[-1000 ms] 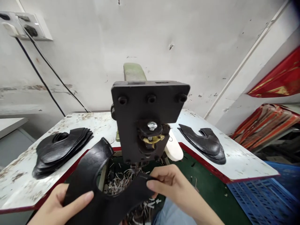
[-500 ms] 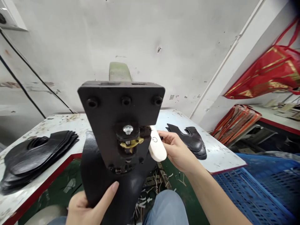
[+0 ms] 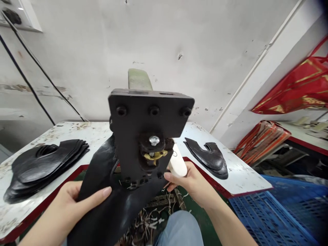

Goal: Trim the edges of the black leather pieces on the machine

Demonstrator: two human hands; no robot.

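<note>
A curved black leather piece (image 3: pixel 123 208) hangs beneath the head of a black machine (image 3: pixel 151 126) and bends round its left side. My left hand (image 3: pixel 82 201) pinches the leather's left part, thumb on top and fingers underneath. Close to the machine's lower right side, my right hand (image 3: pixel 187 181) has its thumb and fingers around the leather's right end, just below a white oval lamp (image 3: pixel 178 164). Its fingertips are partly hidden by the lamp and the machine.
Stacks of black leather pieces lie on the white table to the left (image 3: pixel 46 164) and right (image 3: pixel 207 155). A blue crate (image 3: pixel 271 218) stands at lower right, below orange-edged boards (image 3: pixel 261 141) and a red bag (image 3: pixel 297 89). Scraps lie under the machine.
The leather has turned and shifted left and up with my left hand. My right hand has moved down from beside the lamp to the leather's right end. The view has shifted slightly.
</note>
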